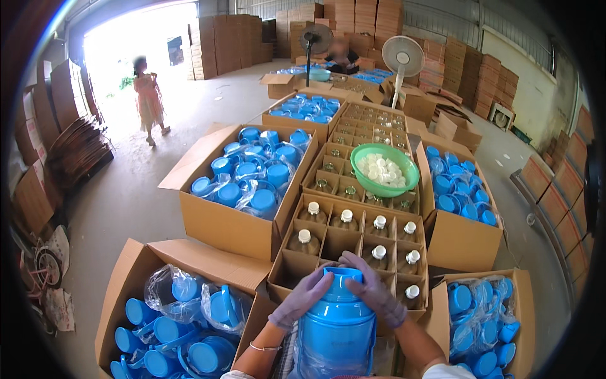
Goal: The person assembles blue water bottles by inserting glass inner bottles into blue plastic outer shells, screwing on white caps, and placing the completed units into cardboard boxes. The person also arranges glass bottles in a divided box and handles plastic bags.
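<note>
A blue plastic jug (334, 325) with an open neck stands upright close in front of me. My left hand (302, 299), in a purple glove, is closed around the left side of its neck. From the other side my right hand (377, 292), also gloved, grips the neck near the rim. Just beyond them is a divided cardboard box (328, 243), where clear bottles with white caps (379, 252) stand in several compartments. What lies under the jug is hidden.
Cartons of blue plastic parts (237, 174) flank the row. A green bowl of white caps (379, 192) rests on another divided box. Two fans (403, 57) stand farther back. A person (148, 104) is by the bright doorway; another (343, 58) sits behind. Stacked cartons line the walls.
</note>
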Motion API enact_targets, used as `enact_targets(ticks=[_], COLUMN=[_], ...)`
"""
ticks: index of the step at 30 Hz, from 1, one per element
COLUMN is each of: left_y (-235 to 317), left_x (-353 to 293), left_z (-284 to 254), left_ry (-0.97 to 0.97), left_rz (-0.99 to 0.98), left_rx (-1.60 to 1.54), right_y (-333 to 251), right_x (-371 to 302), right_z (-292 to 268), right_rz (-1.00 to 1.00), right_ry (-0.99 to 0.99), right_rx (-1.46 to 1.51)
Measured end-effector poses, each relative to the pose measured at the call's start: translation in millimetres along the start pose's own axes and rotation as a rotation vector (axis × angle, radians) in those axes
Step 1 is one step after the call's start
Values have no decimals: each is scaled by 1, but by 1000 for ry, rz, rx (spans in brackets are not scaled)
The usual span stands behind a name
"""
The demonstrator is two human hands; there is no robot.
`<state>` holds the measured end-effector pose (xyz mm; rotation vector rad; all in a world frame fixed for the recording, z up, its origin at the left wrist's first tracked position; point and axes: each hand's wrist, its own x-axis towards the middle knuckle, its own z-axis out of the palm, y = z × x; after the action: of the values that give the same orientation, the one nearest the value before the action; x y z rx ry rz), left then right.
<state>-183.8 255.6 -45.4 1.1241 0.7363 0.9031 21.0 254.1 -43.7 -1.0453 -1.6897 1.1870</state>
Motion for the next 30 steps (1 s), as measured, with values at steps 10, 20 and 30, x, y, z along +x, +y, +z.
enact_targets(ticks=[10, 20, 30], left_y=[18, 18, 27], left_x=[-4, 13, 22], left_z=[-7, 0, -58], left_ry=[137, 109, 377], left_rz=[121, 45, 352], left_rx=[282, 550, 554], right_y=[14, -18, 55], right_x=[-3, 13, 162], right_z=[-40, -8, -36], right_rz=[105, 288, -543], right_ry=[-103, -88, -179], right_rx=[-115, 293, -413])
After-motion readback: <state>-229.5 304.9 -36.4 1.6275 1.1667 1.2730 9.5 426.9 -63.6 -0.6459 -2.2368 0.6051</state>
